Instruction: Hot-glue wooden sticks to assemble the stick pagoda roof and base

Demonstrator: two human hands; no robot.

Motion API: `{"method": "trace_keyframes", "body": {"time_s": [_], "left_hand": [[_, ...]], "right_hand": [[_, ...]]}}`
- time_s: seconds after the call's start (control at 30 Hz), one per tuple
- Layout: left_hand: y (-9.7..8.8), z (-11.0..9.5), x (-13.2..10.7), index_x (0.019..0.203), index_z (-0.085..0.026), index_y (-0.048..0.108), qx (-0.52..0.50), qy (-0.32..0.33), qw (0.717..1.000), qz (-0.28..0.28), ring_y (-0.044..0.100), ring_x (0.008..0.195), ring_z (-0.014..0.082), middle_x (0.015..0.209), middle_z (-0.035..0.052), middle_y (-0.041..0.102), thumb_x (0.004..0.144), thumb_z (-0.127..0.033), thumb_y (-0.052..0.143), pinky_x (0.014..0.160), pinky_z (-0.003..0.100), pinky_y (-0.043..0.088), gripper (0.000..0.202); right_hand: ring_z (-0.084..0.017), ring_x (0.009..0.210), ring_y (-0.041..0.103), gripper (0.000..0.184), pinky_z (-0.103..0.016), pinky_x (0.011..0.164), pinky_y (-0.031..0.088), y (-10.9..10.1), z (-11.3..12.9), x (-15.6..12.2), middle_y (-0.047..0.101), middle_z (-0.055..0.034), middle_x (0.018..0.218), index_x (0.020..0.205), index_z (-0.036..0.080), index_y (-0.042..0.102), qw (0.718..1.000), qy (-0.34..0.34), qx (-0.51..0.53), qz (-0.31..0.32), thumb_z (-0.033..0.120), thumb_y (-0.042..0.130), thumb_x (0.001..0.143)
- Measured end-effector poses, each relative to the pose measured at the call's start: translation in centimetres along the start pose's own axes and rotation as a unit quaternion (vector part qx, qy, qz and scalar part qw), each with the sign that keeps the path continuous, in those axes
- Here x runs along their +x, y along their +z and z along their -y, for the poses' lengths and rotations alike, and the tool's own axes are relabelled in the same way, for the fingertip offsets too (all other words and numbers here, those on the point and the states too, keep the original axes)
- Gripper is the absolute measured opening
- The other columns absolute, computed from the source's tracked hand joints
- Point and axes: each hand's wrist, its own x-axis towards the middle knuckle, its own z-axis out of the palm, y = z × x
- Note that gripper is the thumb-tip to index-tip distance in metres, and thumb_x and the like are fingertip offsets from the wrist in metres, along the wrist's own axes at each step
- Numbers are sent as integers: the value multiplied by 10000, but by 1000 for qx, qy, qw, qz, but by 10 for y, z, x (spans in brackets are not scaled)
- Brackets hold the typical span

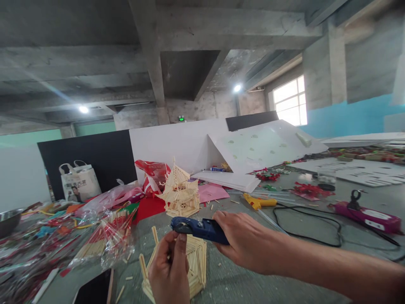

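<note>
My right hand is wrapped round a dark blue hand tool with a rounded head, held level above the table. Just under the head of that tool, my left hand has its thumb and fingers pinched together; what they hold, if anything, is hidden. Below both hands lies a many-sided frame of thin wooden sticks, partly covered by my left hand, with a few sticks standing up at its left side. Behind it stands a small tiered pagoda model of sticks.
A yellow glue gun with a black cord lies to the right, near a purple power strip. Bagged sticks and wrappers crowd the left. A phone lies at the front. White boards stand behind.
</note>
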Motion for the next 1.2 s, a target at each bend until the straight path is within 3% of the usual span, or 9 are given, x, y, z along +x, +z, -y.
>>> {"method": "trace_keyframes", "body": {"time_s": [0.1, 0.27, 0.53, 0.9, 1.07, 1.2], "left_hand": [[1, 2, 0, 715, -185, 582, -58, -42, 997, 6, 294, 328, 57, 389, -103, 322, 628, -553, 628, 326, 180, 250, 380], [-1, 3, 2, 743, -180, 589, -80, -57, 995, -15, 316, 335, 51, 397, -104, 348, 604, -544, 652, 326, 171, 254, 394], [0, 5, 3, 727, -174, 587, -89, -58, 994, -23, 316, 322, 48, 394, -108, 348, 585, -533, 670, 316, 170, 250, 394], [3, 7, 4, 717, -180, 575, -79, -42, 996, -30, 317, 319, 51, 395, -108, 343, 595, -548, 655, 320, 178, 248, 396], [0, 7, 4, 732, -188, 575, -11, -31, 999, -25, 342, 342, 73, 400, -97, 372, 641, -562, 605, 354, 200, 264, 387], [1, 4, 10, 723, -205, 595, 96, 41, 993, -50, 458, 455, 117, 477, -58, 480, 707, -533, 551, 465, 233, 339, 331]], "right_hand": [[-199, 716, 576, 127, -280, 602, 329, 1, 0, 0, 614, -79, 804, 821, 144, 514, 1000, -1, 10, 0, 258, 479, 777], [-195, 714, 570, 135, -281, 607, 338, 3, -1, 2, 611, -80, 805, 826, 143, 511, 1000, -4, 16, -6, 266, 481, 778], [-203, 752, 580, 130, -284, 631, 351, 4, 1, 2, 625, -93, 837, 853, 137, 526, 1000, -3, 14, -2, 228, 496, 767], [-178, 625, 581, 131, -264, 519, 244, 14, -5, 6, 636, -67, 719, 786, 150, 551, 1000, 0, -8, -28, 267, 503, 749], [-194, 575, 581, 296, -256, 484, 234, 14, -4, 10, 622, -62, 650, 768, 155, 574, 998, 14, -42, -37, 444, 509, 766], [-225, 584, 600, 429, -257, 472, 264, 8, -3, 19, 624, -84, 627, 772, 147, 608, 998, 20, -54, -28, 556, 482, 758]]}}
